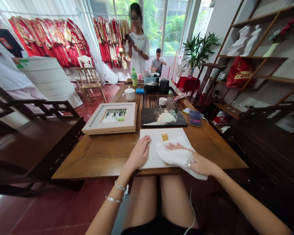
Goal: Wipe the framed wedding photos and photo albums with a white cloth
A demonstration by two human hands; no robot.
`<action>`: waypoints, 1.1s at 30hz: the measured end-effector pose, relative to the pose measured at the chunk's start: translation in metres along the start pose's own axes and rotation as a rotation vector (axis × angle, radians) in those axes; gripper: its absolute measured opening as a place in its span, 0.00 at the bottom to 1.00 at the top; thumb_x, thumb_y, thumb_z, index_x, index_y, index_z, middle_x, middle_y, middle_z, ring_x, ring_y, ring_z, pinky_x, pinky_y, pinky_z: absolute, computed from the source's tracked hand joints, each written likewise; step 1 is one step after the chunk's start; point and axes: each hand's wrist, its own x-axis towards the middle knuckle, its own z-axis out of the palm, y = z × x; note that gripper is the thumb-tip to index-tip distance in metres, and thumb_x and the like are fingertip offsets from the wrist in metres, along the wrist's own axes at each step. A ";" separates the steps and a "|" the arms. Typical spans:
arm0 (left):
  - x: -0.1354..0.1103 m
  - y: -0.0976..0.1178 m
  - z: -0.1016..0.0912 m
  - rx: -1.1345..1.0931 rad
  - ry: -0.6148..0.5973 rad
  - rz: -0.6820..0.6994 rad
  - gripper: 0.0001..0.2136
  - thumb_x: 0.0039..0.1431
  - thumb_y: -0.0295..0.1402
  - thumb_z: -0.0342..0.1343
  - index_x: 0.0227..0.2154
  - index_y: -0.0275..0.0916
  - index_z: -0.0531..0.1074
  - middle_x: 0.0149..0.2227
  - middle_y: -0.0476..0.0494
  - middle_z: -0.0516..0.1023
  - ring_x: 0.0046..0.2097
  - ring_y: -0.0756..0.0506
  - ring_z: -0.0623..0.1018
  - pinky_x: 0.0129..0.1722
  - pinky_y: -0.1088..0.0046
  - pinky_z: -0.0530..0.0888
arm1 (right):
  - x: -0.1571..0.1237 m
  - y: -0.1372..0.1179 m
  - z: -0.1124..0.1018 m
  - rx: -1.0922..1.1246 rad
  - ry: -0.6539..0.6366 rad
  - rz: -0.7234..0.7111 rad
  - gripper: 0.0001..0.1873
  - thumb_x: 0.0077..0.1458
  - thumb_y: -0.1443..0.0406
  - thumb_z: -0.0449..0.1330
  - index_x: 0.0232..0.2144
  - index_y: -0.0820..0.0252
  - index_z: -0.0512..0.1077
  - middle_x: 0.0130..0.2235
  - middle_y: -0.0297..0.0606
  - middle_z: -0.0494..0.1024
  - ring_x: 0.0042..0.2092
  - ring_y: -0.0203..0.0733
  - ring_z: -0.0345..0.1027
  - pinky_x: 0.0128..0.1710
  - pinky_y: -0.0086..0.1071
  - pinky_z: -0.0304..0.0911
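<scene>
Right hand [201,164]: grip holds a white cloth [174,156], pressed onto the white board's [155,136] near right part. Left hand [139,153]: grip flat and open, on the board's left edge. The board lies at the table's [105,153] near edge, bare surface ahead-left of the cloth.

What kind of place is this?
Likely a bridal or wedding-photo studio's reception area: racks of red gowns by the windows, plus a framed wedding photo and a bridal print on the tea table.
</scene>
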 end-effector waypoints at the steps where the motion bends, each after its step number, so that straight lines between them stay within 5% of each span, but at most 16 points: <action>1: 0.000 0.000 0.000 0.001 -0.003 0.001 0.17 0.65 0.28 0.42 0.53 0.38 0.66 0.61 0.35 0.65 0.65 0.41 0.60 0.65 0.50 0.57 | 0.002 0.004 -0.005 -0.004 0.006 0.008 0.29 0.58 0.66 0.51 0.62 0.53 0.59 0.65 0.34 0.58 0.67 0.43 0.45 0.67 0.46 0.38; 7: 0.001 0.001 -0.002 0.012 -0.023 -0.003 0.17 0.65 0.28 0.42 0.53 0.37 0.66 0.61 0.33 0.65 0.65 0.41 0.61 0.65 0.49 0.56 | 0.041 0.050 -0.024 0.008 0.203 0.099 0.27 0.53 0.64 0.54 0.57 0.54 0.67 0.60 0.35 0.67 0.64 0.49 0.53 0.66 0.49 0.44; 13: 0.001 0.002 -0.002 0.007 -0.020 -0.006 0.17 0.65 0.28 0.41 0.54 0.37 0.66 0.61 0.34 0.65 0.65 0.41 0.61 0.65 0.49 0.57 | 0.065 0.062 -0.005 -0.006 0.427 0.217 0.29 0.52 0.64 0.56 0.57 0.52 0.66 0.61 0.36 0.66 0.65 0.51 0.50 0.66 0.53 0.40; 18: 0.000 0.003 -0.001 0.007 -0.013 -0.015 0.17 0.66 0.29 0.41 0.54 0.38 0.66 0.61 0.35 0.65 0.65 0.41 0.60 0.65 0.50 0.56 | 0.035 0.015 0.032 -0.034 0.405 0.150 0.35 0.49 0.71 0.52 0.61 0.52 0.59 0.64 0.37 0.62 0.66 0.46 0.48 0.67 0.52 0.37; 23: 0.000 0.004 -0.002 0.018 -0.027 -0.029 0.17 0.66 0.28 0.40 0.54 0.36 0.66 0.61 0.34 0.64 0.65 0.41 0.60 0.65 0.50 0.55 | 0.004 -0.021 0.044 -0.149 0.213 -0.032 0.37 0.42 0.74 0.52 0.58 0.55 0.63 0.66 0.38 0.57 0.68 0.48 0.41 0.67 0.53 0.33; 27: 0.000 0.003 -0.002 0.022 -0.027 -0.021 0.17 0.65 0.28 0.41 0.54 0.37 0.66 0.61 0.34 0.64 0.65 0.41 0.60 0.65 0.50 0.55 | 0.013 -0.005 0.025 -0.110 0.164 -0.018 0.39 0.45 0.73 0.52 0.62 0.55 0.58 0.65 0.39 0.58 0.67 0.46 0.44 0.67 0.52 0.35; 33: 0.001 0.001 -0.002 0.028 -0.025 -0.006 0.17 0.65 0.29 0.41 0.54 0.36 0.66 0.61 0.33 0.65 0.65 0.41 0.61 0.65 0.51 0.57 | 0.060 0.031 -0.003 -0.175 0.255 0.143 0.35 0.48 0.71 0.53 0.61 0.57 0.60 0.63 0.44 0.63 0.66 0.52 0.47 0.65 0.59 0.29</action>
